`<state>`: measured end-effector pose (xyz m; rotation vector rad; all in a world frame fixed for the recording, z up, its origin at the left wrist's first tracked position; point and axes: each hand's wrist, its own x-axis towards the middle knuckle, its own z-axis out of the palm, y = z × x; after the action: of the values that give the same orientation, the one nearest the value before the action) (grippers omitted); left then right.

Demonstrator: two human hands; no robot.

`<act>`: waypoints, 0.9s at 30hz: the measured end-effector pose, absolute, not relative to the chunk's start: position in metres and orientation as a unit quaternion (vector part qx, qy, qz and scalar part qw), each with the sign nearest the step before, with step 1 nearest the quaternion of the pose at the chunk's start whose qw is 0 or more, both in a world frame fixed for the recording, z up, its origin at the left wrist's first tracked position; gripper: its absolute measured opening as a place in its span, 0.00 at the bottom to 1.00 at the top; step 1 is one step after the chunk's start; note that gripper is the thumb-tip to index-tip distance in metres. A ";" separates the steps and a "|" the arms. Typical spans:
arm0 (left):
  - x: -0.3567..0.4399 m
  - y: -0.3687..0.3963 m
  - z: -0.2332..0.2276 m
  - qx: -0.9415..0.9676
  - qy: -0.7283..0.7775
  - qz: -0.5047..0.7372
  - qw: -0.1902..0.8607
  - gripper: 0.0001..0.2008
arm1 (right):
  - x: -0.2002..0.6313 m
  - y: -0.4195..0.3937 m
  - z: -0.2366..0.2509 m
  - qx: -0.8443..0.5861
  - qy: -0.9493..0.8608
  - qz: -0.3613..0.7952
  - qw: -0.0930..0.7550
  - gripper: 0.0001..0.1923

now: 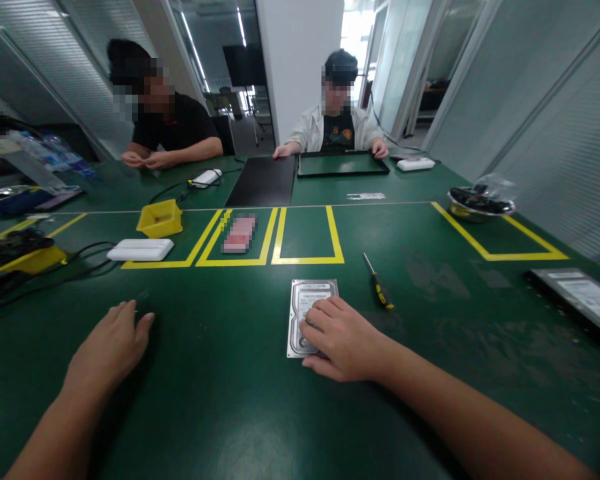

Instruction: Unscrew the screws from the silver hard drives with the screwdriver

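Hard drive (307,303) | bare silver metal casing with a white label on top (print too small to read) | lies flat, label up, on green table (230,400) | near end partly covered by right hand (343,340) resting on it

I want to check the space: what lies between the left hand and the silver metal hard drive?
Only bare green table, in the head view, between the left hand and the silver metal hard drive.
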<state>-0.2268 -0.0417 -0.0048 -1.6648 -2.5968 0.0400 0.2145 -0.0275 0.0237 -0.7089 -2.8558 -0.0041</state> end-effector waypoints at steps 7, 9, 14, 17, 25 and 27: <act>-0.220 -0.039 -0.016 -0.587 -0.809 0.035 0.019 0.38 | 0.214 -0.029 0.025 -0.245 -0.964 -0.003 0.100 0.22; -0.220 -0.034 -0.016 -0.590 -0.807 0.027 0.016 0.38 | 0.213 -0.029 0.025 -0.245 -0.964 -0.003 0.100 0.21; -0.220 -0.021 -0.015 -0.573 -0.819 0.028 0.001 0.37 | 0.213 -0.028 0.024 -0.246 -0.964 -0.005 0.101 0.21; -0.221 -0.014 -0.012 -0.581 -0.814 0.020 -0.004 0.37 | 0.214 -0.028 0.024 -0.245 -0.964 -0.004 0.100 0.21; -0.219 -0.002 -0.008 -0.598 -0.801 0.000 -0.003 0.36 | 0.214 -0.029 0.025 -0.245 -0.965 -0.005 0.095 0.21; -0.219 -0.002 -0.007 -0.597 -0.801 -0.017 0.021 0.36 | 0.213 -0.029 0.026 -0.245 -0.965 -0.005 0.093 0.22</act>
<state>-0.2190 -0.0024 -0.0069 -1.8523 -2.4847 -0.0538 0.2135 -0.0287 0.0259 -0.7259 -2.8644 -0.0136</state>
